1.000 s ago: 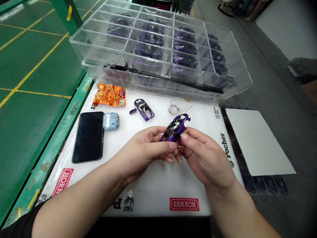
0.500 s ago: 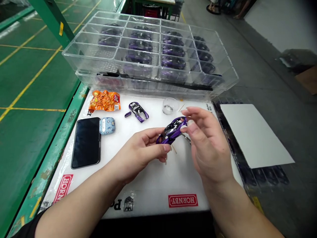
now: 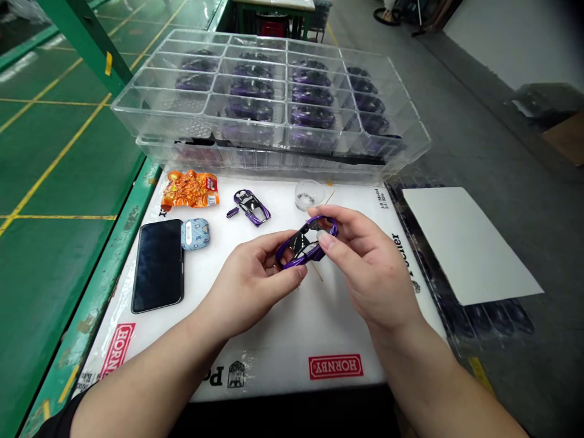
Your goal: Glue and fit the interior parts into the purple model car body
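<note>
A purple and black toy car body (image 3: 303, 244) is held tilted between both hands above the white work surface (image 3: 274, 328). My left hand (image 3: 255, 280) grips its left end, thumb on the near side. At the right end, my right hand (image 3: 369, 261) pinches the body between thumb and fingers. Another purple car body (image 3: 252, 207) lies beyond my hands, with a small purple part (image 3: 232, 213) beside it. Just past my right fingertips stands a small clear cup (image 3: 309, 194) with tiny bits inside. A thin stick (image 3: 318, 272) lies partly under the held body.
Clear divided trays (image 3: 205, 106) with several purple car bodies stand at the back. On the left are a phone (image 3: 157, 264), a patterned case (image 3: 196, 234) and an orange snack packet (image 3: 190, 190). A white board (image 3: 469, 243) lies over another tray at the right.
The car body has turned, so its open frame and dark inside show more. My right hand has moved left and closed its fingers onto the body's right end.
</note>
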### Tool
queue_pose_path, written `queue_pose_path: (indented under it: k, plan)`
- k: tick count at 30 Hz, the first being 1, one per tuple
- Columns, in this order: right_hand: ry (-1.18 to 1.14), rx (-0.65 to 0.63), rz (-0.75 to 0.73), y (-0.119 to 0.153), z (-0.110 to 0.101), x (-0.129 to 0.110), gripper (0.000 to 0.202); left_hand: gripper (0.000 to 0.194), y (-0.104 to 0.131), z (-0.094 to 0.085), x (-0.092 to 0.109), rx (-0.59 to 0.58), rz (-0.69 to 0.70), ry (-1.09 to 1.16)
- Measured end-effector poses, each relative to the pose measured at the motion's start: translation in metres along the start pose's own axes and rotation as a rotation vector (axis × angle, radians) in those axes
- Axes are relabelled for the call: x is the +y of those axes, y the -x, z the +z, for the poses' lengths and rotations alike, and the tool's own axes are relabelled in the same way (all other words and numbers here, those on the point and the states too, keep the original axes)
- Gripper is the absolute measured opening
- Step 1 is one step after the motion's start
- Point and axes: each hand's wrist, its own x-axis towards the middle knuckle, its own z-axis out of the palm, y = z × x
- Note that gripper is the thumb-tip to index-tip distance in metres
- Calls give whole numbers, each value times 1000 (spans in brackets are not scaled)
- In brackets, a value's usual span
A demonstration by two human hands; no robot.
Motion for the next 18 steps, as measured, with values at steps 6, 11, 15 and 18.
queue_pose_path:
  k: [6,11,15,18]
  plan:
    - [161,8,-1,-1,-4,0,37,49,1,-5,2,-1,5,-117]
    - [256,-10,-26,-4,-8,4,43,44,-1,-12,3,-37,-19,-148]
    - [285,-18,-34,-4,-11,8,48,45,-2,-14,2,-49,-34,-129]
    - [315,-27,-77,-4,-12,9,47,47,-2,-14,1,-48,-35,-106]
